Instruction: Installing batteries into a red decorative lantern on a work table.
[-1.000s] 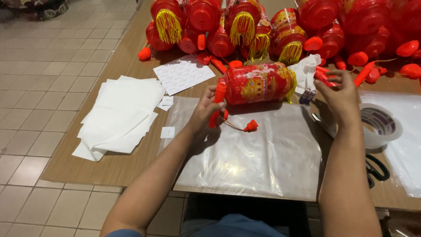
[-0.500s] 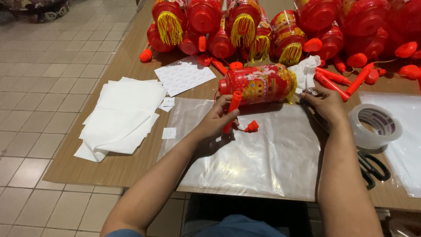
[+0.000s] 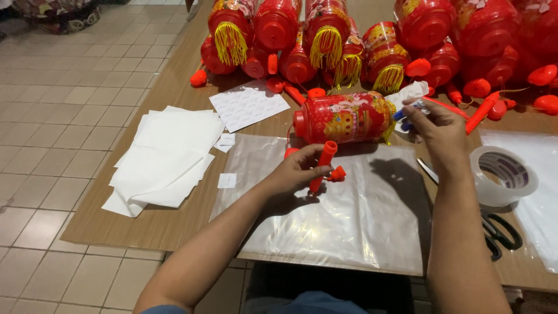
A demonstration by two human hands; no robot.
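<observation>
A red and gold paper lantern (image 3: 344,118) lies on its side at the far edge of a clear plastic sheet (image 3: 349,224) on the wooden table (image 3: 93,221). My left hand (image 3: 296,171) grips a red plastic handle stick (image 3: 323,166), held upright just in front of the lantern, with a small red cap (image 3: 337,173) beside it. My right hand (image 3: 439,131) is at the lantern's right end and pinches a small blue and white object (image 3: 407,111); what it is cannot be told.
Many red lanterns with yellow tassels (image 3: 325,40) are heaped at the back. A stack of white sheets (image 3: 165,157) and a printed paper (image 3: 247,104) lie left. A roll of clear tape (image 3: 503,174) and black scissors (image 3: 500,232) lie right. Tiled floor (image 3: 52,116) at left.
The lantern has been laid down flat on the sheet. My left hand pulled back from it with the red stick, and my right hand lifted to its right end holding a small object.
</observation>
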